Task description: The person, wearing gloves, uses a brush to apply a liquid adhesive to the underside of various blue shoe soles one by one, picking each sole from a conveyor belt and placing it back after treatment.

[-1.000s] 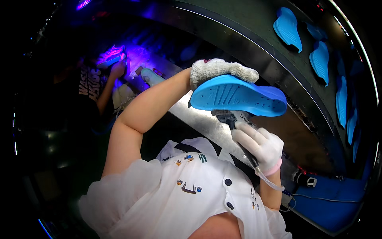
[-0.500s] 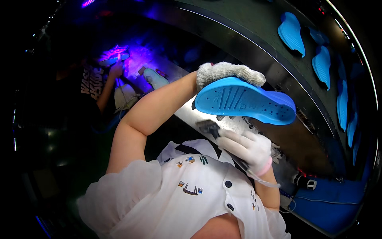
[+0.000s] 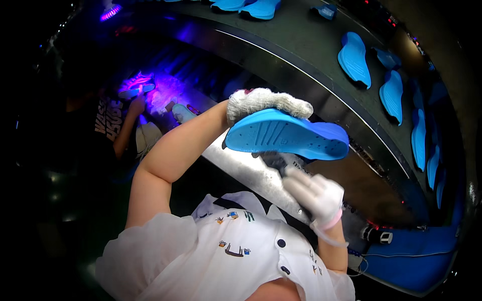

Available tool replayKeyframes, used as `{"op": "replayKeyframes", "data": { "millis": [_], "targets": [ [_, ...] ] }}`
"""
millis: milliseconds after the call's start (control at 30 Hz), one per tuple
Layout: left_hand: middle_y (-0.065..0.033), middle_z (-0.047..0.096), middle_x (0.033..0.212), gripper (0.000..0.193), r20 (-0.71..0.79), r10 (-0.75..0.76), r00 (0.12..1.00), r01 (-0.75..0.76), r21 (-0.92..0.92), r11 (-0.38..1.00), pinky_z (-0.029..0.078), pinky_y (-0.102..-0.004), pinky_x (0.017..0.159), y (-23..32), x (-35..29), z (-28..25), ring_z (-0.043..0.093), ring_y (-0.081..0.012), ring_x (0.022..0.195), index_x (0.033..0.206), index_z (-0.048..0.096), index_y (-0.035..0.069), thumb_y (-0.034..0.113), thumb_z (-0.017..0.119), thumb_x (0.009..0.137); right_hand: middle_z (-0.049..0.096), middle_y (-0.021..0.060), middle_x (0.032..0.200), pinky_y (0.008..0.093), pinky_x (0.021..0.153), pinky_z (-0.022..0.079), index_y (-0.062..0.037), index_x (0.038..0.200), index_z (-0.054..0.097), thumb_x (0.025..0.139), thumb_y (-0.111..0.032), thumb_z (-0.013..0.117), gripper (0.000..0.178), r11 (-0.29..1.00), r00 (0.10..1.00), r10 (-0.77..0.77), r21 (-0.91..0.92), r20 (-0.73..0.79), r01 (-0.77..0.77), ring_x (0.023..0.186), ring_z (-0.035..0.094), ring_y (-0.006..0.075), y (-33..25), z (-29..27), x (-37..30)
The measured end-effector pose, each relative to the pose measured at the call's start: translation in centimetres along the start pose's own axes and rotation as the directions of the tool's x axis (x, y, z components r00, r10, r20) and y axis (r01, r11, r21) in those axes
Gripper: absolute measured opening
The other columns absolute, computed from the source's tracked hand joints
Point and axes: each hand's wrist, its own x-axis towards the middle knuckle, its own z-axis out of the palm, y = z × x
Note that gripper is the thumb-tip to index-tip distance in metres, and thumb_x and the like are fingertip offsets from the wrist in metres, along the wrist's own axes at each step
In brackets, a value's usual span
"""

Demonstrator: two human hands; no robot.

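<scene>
A grey knit glove covers my left hand [image 3: 268, 104], which grips a blue shoe sole [image 3: 288, 136] along its far edge. The sole is raised above the bench, its grooved and dotted face showing to me. My right hand [image 3: 319, 196], in a white glove with a pink cuff, is closed on a dark brush [image 3: 275, 161]. That brush is blurred, and its head lies at the sole's near edge, partly hidden by it. I cannot tell whether they touch.
Beyond the bench [image 3: 251, 168] curves a dark conveyor [image 3: 301, 47] bearing several blue soles [image 3: 354, 59]. Left, another person's hand [image 3: 136, 106] holds a shoe [image 3: 137, 86] under purple light. A blue surface [image 3: 411, 266] with a cable lies at lower right.
In the picture, the sole and my left hand have shifted left and slightly down as the view moved. The sole is tilted more edge-on, and the brush has come up against its near edge in view.
</scene>
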Motion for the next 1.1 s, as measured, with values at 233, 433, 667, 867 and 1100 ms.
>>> {"op": "replayKeyframes", "data": {
  "millis": [233,433,667,867,1100],
  "targets": [
    [-0.0136,0.066,0.120,0.040,0.038,0.022,0.999,-0.012,-0.253,0.967,0.052,-0.0394,0.102,0.1,-0.9,-1.8,0.064,-0.0252,0.117,0.122,0.068,0.006,0.032,0.067,0.092,0.074,0.0097,0.102,0.0287,0.059,0.052,-0.0082,0.094,0.075,0.078,-0.021,0.067,0.022,0.985,0.993,0.079,0.160,-0.086,-0.065,0.065,0.064,0.0210,2.0,0.4,-0.3],
    [-0.0345,0.046,0.138,0.083,0.508,0.410,0.758,0.140,-0.740,0.658,0.059,-0.0596,0.075,3.2,4.9,-5.9,0.063,-0.0462,0.112,0.151,0.032,0.006,0.063,0.051,0.094,0.075,0.0134,0.095,0.0323,0.069,0.053,-0.0044,0.095,0.074,0.073,-0.008,0.080,0.022,0.894,0.948,0.190,0.443,-0.254,-0.060,0.078,0.072,0.0250,1.2,1.1,0.4],
    [-0.0101,0.065,0.085,0.040,-0.557,0.315,0.768,-0.424,-0.073,0.903,0.049,-0.0287,0.048,1.8,3.4,-2.5,0.061,-0.0145,0.063,0.113,0.060,0.001,0.038,0.055,0.100,0.075,0.0140,0.094,0.0332,0.072,0.054,-0.0017,0.097,0.072,0.067,0.001,0.084,0.032,0.834,0.866,0.411,0.500,-0.283,-0.232,0.080,0.071,0.0263,1.8,2.6,-2.7],
    [-0.0231,0.053,0.140,0.063,-0.439,0.739,0.511,-0.175,0.789,0.590,0.044,-0.0379,0.106,4.5,7.8,-5.6,0.054,-0.0303,0.127,0.142,0.047,-0.004,0.037,0.061,0.096,0.073,0.0150,0.090,0.0331,0.075,0.056,0.0010,0.091,0.069,0.065,0.007,0.077,0.028,0.722,0.707,0.635,0.563,-0.310,-0.402,0.082,0.071,0.0254,1.9,3.5,-3.2],
    [-0.0118,0.049,0.148,0.044,-0.516,0.746,0.421,0.512,0.814,0.274,0.043,-0.0434,0.110,7.5,10.1,-16.2,0.049,-0.0356,0.133,0.137,0.056,0.016,0.028,0.052,0.096,0.069,0.0182,0.099,0.0214,0.057,0.050,0.0050,0.113,0.059,0.094,-0.022,0.070,0.035,0.376,0.419,0.874,0.889,-0.247,-0.260,0.058,0.062,0.0116,2.1,4.4,-4.7]
  ]
}}
